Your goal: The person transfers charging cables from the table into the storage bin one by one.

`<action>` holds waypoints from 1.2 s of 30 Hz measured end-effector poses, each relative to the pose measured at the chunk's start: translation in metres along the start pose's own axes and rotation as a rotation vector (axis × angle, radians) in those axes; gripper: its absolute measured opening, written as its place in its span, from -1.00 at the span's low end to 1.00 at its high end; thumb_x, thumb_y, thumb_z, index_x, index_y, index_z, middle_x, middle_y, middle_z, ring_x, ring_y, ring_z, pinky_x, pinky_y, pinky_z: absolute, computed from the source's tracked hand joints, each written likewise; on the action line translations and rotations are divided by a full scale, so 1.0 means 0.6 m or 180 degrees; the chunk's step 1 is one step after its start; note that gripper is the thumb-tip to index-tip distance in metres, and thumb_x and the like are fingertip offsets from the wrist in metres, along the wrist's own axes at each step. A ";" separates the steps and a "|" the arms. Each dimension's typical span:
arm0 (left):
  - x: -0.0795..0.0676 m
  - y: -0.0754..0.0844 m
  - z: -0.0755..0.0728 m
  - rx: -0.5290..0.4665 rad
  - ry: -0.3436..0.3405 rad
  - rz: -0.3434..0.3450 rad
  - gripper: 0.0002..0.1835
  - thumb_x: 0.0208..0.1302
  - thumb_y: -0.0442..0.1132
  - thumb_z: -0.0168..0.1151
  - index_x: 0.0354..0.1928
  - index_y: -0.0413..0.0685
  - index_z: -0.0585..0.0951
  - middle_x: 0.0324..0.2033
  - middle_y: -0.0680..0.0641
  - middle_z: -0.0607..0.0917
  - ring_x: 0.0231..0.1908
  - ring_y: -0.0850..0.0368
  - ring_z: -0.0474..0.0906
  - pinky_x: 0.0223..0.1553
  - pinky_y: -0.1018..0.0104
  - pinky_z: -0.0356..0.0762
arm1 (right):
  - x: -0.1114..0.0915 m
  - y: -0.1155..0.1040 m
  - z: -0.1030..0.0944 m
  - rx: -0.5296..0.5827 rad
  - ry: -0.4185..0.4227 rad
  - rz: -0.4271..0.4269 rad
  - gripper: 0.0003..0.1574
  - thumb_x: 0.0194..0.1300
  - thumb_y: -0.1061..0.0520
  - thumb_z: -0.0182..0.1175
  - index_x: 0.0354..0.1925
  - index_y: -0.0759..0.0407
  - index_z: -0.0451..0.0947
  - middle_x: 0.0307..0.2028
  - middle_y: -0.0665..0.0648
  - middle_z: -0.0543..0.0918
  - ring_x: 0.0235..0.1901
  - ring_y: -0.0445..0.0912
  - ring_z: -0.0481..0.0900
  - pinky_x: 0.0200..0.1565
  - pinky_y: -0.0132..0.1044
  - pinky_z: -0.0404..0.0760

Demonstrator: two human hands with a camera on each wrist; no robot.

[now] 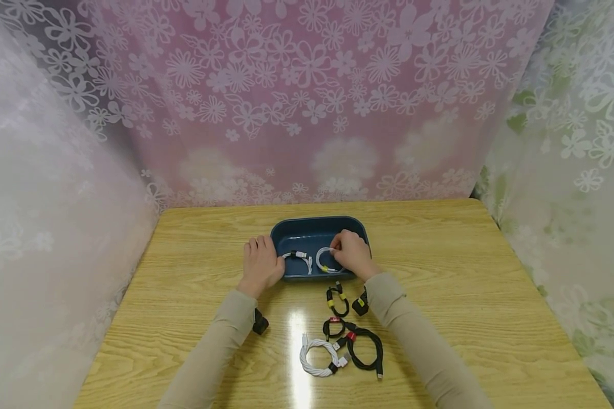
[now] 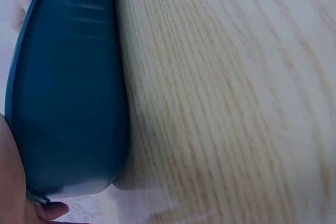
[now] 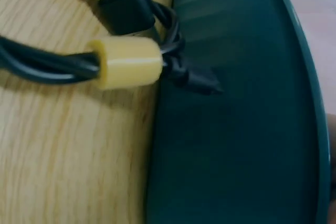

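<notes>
A dark blue plastic bin (image 1: 319, 277) stands on the wooden table. My left hand (image 1: 261, 264) grips its left end, and in the left wrist view fingers (image 2: 52, 211) show around the bin's corner. Inside, my right hand (image 1: 352, 253) pinches a coiled white cable (image 1: 319, 259) with a yellow tie, at the bin's right side. Another coiled white cable (image 1: 307, 263) with a black tie lies in the left half. Just outside the front wall is a black cable (image 3: 52, 66) with yellow bands, its plug overlapping the wall in the right wrist view.
Nearer on the table (image 1: 194, 272) lie a small black coil (image 1: 341, 328) with a red tie, a larger black coiled cable (image 1: 380, 346) with a red tie, and a thick white coiled cable (image 1: 307, 366). Floral curtains (image 1: 297, 113) hang around the table.
</notes>
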State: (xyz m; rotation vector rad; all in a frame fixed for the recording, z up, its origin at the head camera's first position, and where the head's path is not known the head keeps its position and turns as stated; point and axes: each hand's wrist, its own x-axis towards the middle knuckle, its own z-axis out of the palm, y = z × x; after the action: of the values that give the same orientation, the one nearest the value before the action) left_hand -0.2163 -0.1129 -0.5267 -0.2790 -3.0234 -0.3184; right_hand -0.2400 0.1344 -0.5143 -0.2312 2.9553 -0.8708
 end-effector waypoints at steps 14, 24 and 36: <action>0.001 0.000 0.002 -0.0026 0.0006 -0.0030 -0.66 0.34 -0.17 -0.09 -0.01 -0.32 0.37 -0.06 -0.31 0.41 0.00 -0.26 0.24 0.16 -0.08 0.13 | 0.001 -0.001 0.011 -0.0254 -0.0261 -0.0295 -0.93 0.22 0.18 0.39 -0.38 0.07 0.66 -0.36 0.02 0.52 -0.40 -0.10 0.49 -0.31 -0.16 0.54; 0.002 0.001 0.003 -0.0016 0.0006 -0.0028 -0.66 0.34 -0.17 -0.09 -0.01 -0.31 0.36 -0.06 -0.30 0.41 -0.01 -0.25 0.24 0.15 -0.07 0.13 | 0.003 -0.001 0.008 -0.0212 -0.0458 -0.0537 -0.91 0.27 0.23 0.32 -0.23 0.13 0.71 -0.31 0.02 0.57 -0.29 -0.08 0.56 -0.20 -0.15 0.59; 0.001 0.002 0.000 -0.0001 -0.0012 -0.0051 -0.65 0.34 -0.17 -0.10 0.00 -0.32 0.37 -0.04 -0.31 0.42 0.01 -0.25 0.25 0.16 -0.07 0.13 | 0.004 -0.002 0.008 -0.0162 -0.0709 -0.0493 -0.78 0.31 0.29 0.23 -0.15 0.08 0.74 -0.06 0.09 0.62 -0.14 0.02 0.59 -0.12 -0.08 0.56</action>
State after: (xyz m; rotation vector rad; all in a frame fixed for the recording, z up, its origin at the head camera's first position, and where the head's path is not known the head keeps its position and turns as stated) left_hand -0.2169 -0.1115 -0.5266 -0.2558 -3.0308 -0.3199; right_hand -0.2420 0.1304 -0.5177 -0.5289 2.7821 -0.7310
